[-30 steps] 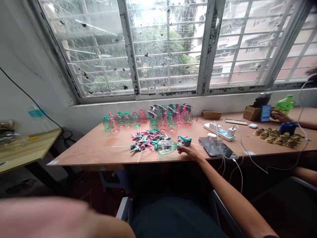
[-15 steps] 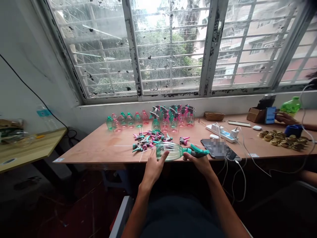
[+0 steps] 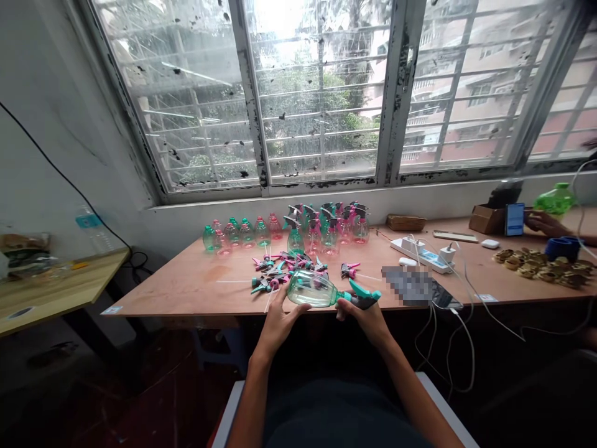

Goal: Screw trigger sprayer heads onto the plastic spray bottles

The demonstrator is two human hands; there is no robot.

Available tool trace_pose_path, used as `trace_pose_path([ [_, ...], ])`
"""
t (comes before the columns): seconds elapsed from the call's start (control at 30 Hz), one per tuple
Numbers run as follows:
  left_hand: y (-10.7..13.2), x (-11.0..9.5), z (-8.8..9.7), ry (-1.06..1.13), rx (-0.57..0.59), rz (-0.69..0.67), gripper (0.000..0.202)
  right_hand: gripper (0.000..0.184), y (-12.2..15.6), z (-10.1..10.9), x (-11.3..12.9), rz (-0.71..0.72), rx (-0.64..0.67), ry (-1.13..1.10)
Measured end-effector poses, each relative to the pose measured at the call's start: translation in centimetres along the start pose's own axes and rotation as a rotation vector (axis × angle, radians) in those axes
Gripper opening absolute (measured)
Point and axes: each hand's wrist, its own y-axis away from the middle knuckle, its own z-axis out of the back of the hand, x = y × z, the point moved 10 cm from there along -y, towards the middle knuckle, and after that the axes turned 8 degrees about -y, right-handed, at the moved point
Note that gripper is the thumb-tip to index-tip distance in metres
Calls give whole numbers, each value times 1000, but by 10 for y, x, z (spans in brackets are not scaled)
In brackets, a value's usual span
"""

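Bottle point(image 3: 312, 289) further left — between hands point(image 3: 278, 320) point(image 3: 371, 320)

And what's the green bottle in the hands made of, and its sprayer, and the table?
Green bottle: looks like clear, shiny plastic, as it's see-through with glints, though glass could look similar.
Sprayer: probably hard plastic, smooth, from its solid teal and dark colours.
Table: maybe wooden board, fairly smooth, judging by its flat brown top.
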Motion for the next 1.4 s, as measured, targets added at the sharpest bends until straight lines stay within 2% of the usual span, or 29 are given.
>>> trace_pose_path([
  [0.1, -1, 5, 2, -12, -17, -24, 65, 32, 1, -4, -9, -18, -43, -71],
  [0.23, -1, 11, 6, -26, -95, -39, 64, 36, 2, -8, -18, -22, -75, -116],
  [0.37, 0, 13, 3, -19, -99, -37, 63, 37, 1, -2, -22, 8, -112, -95],
  [0.57, 2, 18, 1, 25, -135, -31, 43, 39, 1, 6, -24, 38, -137, -30],
  [0.77, 1, 28, -6, 60, -128, -64, 47, 37, 1, 7, -32, 49, -152, -91],
  [0.87, 2, 38, -14, 67, -112, -26, 49, 36, 1, 11, -38, 69, -178, -72],
  [1.0, 4, 48, -24, 79, -100, 31, 62, 36, 1, 11, -45, 98, -153, 3],
  [1.1, 5, 55, -25, 94, -108, 62, 56, 37, 2, 7, -49, 86, -118, 17],
  [1.23, 4, 56, -28, 109, -103, 29, 60, 35, 2, 9, -52, 75, -143, -39],
  [1.4, 4, 57, -28, 71, -164, 10, 66, 38, 2, 12, -58, 43, -176, -108],
])
